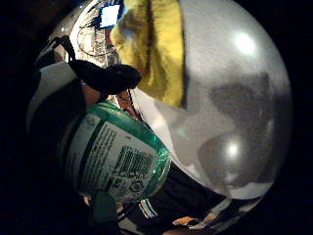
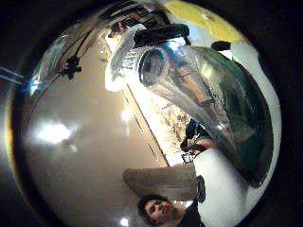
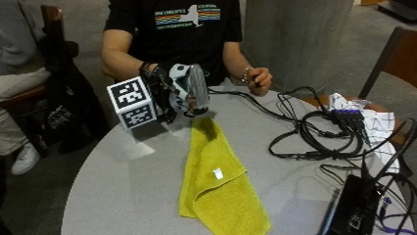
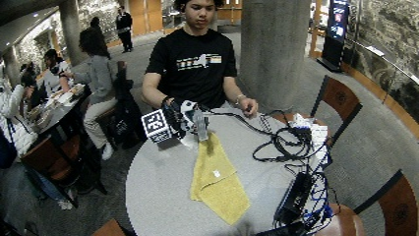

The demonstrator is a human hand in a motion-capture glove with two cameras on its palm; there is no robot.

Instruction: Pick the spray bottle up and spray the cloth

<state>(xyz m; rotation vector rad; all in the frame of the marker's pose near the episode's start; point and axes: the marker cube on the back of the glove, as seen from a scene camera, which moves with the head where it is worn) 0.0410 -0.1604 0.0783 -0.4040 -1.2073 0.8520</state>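
Observation:
My gloved right hand [image 3: 167, 92] grips the spray bottle [image 3: 196, 91] and holds it in the air above the round grey table [image 3: 130, 181], just over the far end of the yellow cloth [image 3: 218, 181]. The cloth lies flat and lengthwise on the table. In the little finger side palm view the bottle's green body with its white label [image 1: 115, 156] sits close to the palm, a gloved finger [image 1: 105, 76] curls over it, and the cloth [image 1: 156, 44] lies beyond. The thumb side palm view shows the bottle [image 2: 203, 94] close up. In the wide outside view the bottle [image 4: 198, 123] hangs above the cloth [image 4: 216, 179].
The person's bare left hand [image 3: 259, 78] rests at the table's far edge. Black cables [image 3: 312, 137] sprawl over the right side, with a black device [image 3: 355, 205] at the near right and a white checked cloth [image 3: 365, 115] behind them. Chairs stand around the table.

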